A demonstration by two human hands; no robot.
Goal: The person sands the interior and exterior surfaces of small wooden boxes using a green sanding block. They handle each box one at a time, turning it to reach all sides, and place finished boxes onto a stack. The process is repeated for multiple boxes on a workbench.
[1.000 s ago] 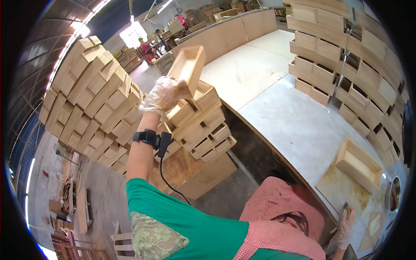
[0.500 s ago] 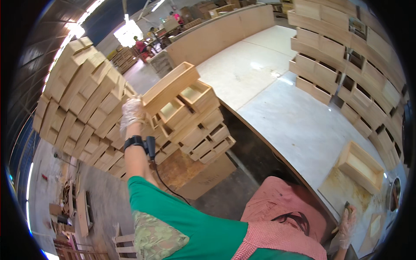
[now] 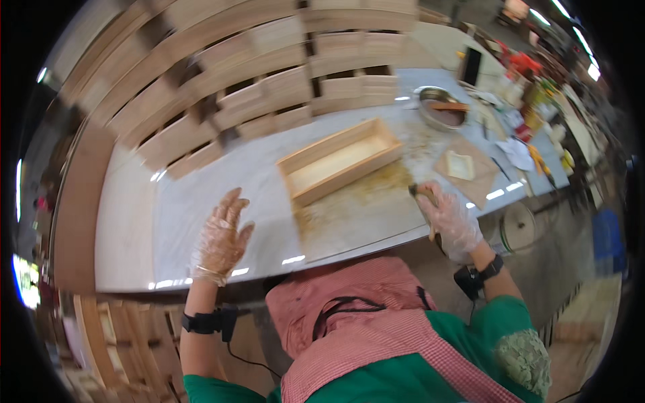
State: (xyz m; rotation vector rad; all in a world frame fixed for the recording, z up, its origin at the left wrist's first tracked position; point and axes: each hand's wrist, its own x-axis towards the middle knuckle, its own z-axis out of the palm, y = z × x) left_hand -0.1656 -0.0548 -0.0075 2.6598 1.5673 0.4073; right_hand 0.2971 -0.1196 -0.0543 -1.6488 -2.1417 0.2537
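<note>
My left hand (image 3: 222,238), in a clear plastic glove, is held above the white table with its fingers apart and nothing in it. My right hand (image 3: 451,218), gloved too, closes round a slim wooden-handled brush (image 3: 424,193); its dark end points left and its bristles are blurred. Between the hands, nearer the right one, an open rectangular wooden box (image 3: 353,173) rests on a stained board (image 3: 336,223). Neither hand touches the box.
Stacked wooden boxes (image 3: 269,94) line the table's far side. A metal bowl (image 3: 442,111) with a wooden piece across it stands beyond my right hand, near a brown board (image 3: 485,187) bearing a pale square piece. Bottles and tools (image 3: 531,121) crowd the right end. More boxes (image 3: 127,336) are behind at left.
My view has swung right to the table. My left hand has come away from the wooden boxes stacked at left and is now over the table. My right hand still holds the brush.
</note>
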